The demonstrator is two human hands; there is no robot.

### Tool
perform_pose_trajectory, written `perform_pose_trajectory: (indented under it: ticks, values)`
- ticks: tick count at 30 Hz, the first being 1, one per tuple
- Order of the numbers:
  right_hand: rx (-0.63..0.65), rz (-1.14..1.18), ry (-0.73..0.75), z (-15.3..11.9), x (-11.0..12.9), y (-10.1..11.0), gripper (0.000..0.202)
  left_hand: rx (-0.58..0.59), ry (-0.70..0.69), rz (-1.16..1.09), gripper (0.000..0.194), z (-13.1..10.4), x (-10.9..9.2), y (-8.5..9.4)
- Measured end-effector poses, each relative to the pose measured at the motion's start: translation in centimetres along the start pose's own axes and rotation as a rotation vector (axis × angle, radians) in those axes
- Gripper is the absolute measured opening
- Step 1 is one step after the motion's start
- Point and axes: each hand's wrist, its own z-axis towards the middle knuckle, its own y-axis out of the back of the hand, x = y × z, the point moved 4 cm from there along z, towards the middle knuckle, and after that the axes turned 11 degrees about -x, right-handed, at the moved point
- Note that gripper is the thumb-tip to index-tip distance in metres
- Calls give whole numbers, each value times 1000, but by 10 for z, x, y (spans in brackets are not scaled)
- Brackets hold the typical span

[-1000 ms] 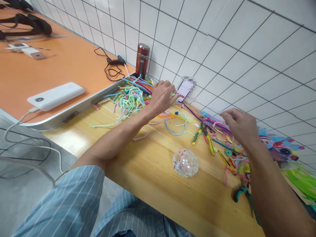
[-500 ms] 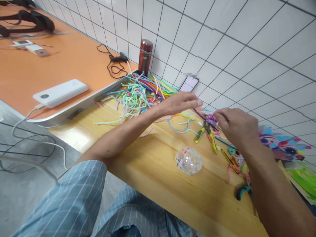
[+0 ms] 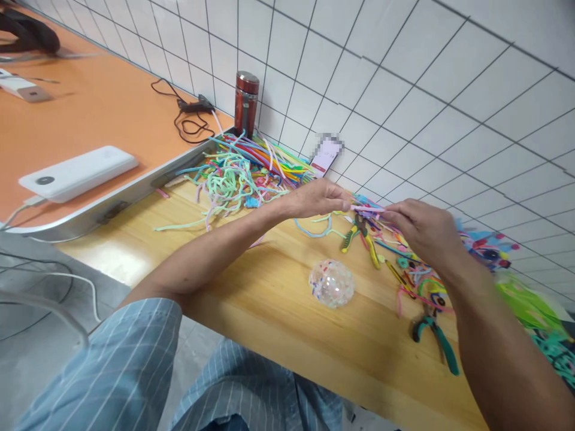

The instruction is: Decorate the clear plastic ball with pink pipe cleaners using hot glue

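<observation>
My left hand [image 3: 318, 198] and my right hand [image 3: 420, 228] are raised over the back of the wooden table. Stretched between their fingertips is a short pale pink pipe cleaner [image 3: 368, 209], with one end pinched by each hand. Below it lie yellow-and-green handled pliers [image 3: 363, 238] among scattered pipe cleaner pieces. A clear dome speckled with coloured dots [image 3: 331, 283] sits on the table, nearer to my body. Left of my left hand is a tangle of mint green pipe cleaners [image 3: 231, 179].
Teal-handled pliers [image 3: 438, 336] and a yellow cutter [image 3: 399, 278] lie to the right. A colourful fuzzy figure [image 3: 487, 248] stands behind my right forearm. Against the tiled wall are a red flask [image 3: 246, 105] and a phone [image 3: 326, 157]. A white power bank [image 3: 78, 172] rests on the orange table.
My hands have come closer together, and the pink pipe cleaner now spans between them. My left fingers have closed on it. The camera view has shifted slightly to the right.
</observation>
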Motion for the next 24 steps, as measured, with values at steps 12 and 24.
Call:
perform_pose_trajectory:
  ticks: [12,24]
  values:
    - [1,-274,-50,-14,-34,18,40,187,84,12,20,-4,9,-9]
    - [-361,563,-541,-101,53,3,30,-11,-56,-115,28,-35,-54,-47]
